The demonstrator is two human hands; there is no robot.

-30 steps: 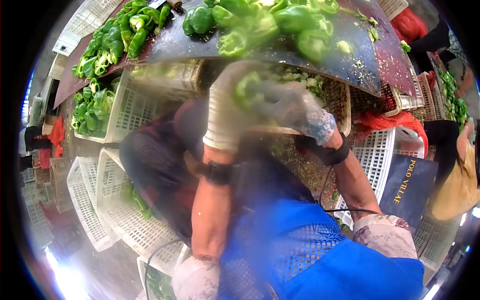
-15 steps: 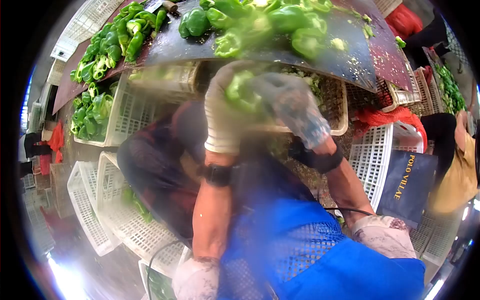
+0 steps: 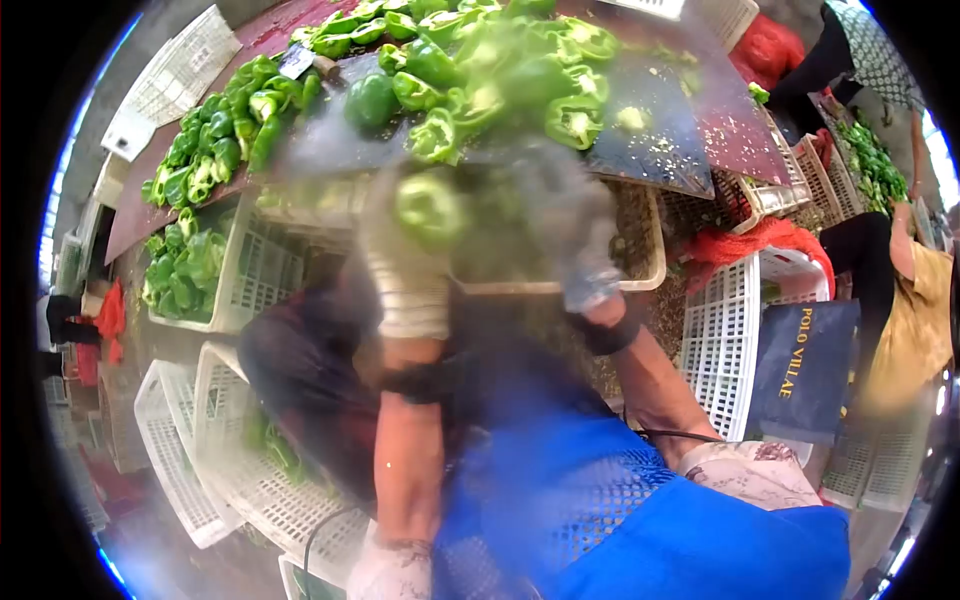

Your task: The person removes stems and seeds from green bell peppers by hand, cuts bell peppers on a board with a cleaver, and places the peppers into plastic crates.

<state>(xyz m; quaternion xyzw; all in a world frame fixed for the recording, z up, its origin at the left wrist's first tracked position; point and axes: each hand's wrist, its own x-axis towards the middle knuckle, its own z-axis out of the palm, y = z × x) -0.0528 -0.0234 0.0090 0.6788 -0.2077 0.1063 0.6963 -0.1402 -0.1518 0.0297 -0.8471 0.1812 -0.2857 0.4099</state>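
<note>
A green bell pepper (image 3: 428, 208), its cut open side showing, is in my left hand (image 3: 400, 275), which wears a pale glove and closes round it. My right hand (image 3: 580, 230), also gloved, hovers to the right of the pepper, apart from it; motion and a smear on the lens blur its fingers. Both hands are over a crate (image 3: 657, 265) of dark scraps, just in front of the work table (image 3: 640, 165). On that table lie cut peppers (image 3: 575, 120) and a whole green pepper (image 3: 371, 103).
A pile of peppers (image 3: 215, 130) covers the table's left side, with a pepper-filled white crate (image 3: 235, 290) below. Stacked crates (image 3: 215, 430) stand at my left. To the right are a white crate (image 3: 720, 320) with red netting (image 3: 770, 240) and a person in yellow (image 3: 915, 310).
My hands have moved apart, the left one carrying the pepper leftward. The right hand no longer touches it. The camera view has shifted slightly.
</note>
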